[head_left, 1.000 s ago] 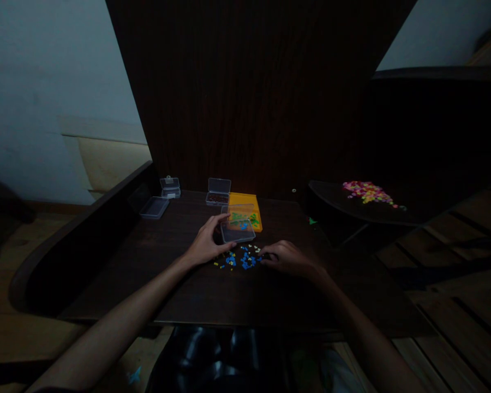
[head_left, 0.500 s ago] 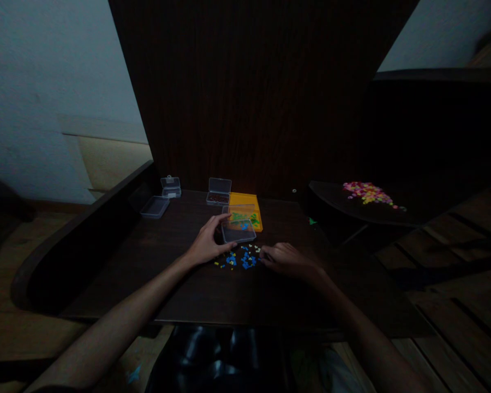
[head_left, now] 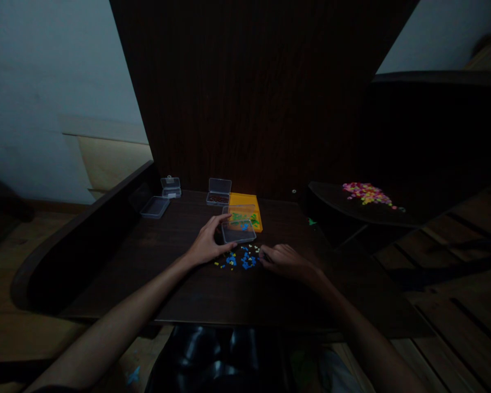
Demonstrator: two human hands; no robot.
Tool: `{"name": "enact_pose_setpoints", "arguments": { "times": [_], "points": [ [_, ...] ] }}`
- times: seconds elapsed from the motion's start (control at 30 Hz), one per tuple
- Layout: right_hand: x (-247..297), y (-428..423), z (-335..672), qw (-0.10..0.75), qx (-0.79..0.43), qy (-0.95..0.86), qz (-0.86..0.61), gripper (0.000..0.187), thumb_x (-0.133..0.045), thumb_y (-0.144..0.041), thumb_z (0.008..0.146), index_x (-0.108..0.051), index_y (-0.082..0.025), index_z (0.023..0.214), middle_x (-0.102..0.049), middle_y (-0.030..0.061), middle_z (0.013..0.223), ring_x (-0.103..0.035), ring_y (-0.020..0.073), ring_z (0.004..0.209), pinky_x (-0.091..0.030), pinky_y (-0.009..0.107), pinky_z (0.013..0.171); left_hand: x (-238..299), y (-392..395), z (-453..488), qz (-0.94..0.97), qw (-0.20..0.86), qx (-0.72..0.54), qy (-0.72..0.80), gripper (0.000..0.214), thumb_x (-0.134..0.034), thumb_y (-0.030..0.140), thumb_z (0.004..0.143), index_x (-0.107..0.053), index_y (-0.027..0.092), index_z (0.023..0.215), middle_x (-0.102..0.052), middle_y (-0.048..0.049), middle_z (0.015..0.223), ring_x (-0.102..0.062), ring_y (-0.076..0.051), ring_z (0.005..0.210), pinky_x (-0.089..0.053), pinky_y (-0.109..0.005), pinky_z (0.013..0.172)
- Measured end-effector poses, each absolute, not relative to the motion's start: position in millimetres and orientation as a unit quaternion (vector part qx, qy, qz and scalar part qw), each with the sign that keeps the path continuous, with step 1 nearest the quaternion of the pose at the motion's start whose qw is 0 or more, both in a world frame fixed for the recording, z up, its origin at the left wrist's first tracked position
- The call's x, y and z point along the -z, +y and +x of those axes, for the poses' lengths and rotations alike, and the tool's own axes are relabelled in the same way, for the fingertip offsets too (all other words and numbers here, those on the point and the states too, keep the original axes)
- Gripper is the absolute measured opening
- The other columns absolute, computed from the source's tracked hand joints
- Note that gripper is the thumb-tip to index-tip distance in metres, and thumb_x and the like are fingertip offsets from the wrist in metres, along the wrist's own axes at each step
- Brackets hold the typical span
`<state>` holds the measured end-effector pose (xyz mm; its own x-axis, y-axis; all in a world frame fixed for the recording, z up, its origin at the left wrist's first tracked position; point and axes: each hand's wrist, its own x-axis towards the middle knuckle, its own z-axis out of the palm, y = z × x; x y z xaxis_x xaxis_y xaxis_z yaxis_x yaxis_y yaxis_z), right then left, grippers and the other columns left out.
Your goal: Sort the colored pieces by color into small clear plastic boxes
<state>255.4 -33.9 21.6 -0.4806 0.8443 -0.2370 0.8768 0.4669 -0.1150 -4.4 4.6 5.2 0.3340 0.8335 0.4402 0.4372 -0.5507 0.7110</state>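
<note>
My left hand [head_left: 208,240] grips the left end of a clear plastic box [head_left: 239,236], fingers at its back and thumb at its front corner. A few blue pieces show in the box. In front of it, small blue pieces [head_left: 249,261] lie loose on the dark table, with yellow bits [head_left: 216,263] to the left and pale bits [head_left: 252,247] behind. My right hand [head_left: 284,259] rests at the right edge of this pile, its fingers curled together in a pinch. Whatever is between those fingertips is too small or hidden to make out.
Behind the box lies a yellow tray [head_left: 258,214] with green pieces. Further back stand an open clear case [head_left: 219,197] of dark reddish bits and another small open case [head_left: 171,191], near a shallow clear lid [head_left: 155,207]. Colourful pieces [head_left: 368,194] heap on the right-hand shelf.
Almost nothing differs. My right hand has shifted very slightly at the edge of the blue pieces, while my left hand keeps its hold on the box.
</note>
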Motion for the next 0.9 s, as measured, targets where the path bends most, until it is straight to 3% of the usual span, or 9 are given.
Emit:
{"name": "enact_pose_setpoints", "arguments": {
  "times": [0.9],
  "points": [
    [-13.2, -31.9, 261.2, 0.053, 0.094, 0.855, 0.507, 0.026, -0.038, -0.038, 0.1, -0.06, -0.023, 0.104, -0.066, 0.0045, 0.093, -0.058, 0.0185, 0.086, -0.036, 0.028, 0.075, -6.5, 4.2, -4.6, 0.781, 0.245, -0.401, 0.412, 0.072, -0.078, 0.035, 0.071, -0.045, 0.021, 0.133, -0.056, -0.0105, 0.128, -0.059, -0.026, 0.11, -0.052, -0.04, 0.089]
  ]
}}
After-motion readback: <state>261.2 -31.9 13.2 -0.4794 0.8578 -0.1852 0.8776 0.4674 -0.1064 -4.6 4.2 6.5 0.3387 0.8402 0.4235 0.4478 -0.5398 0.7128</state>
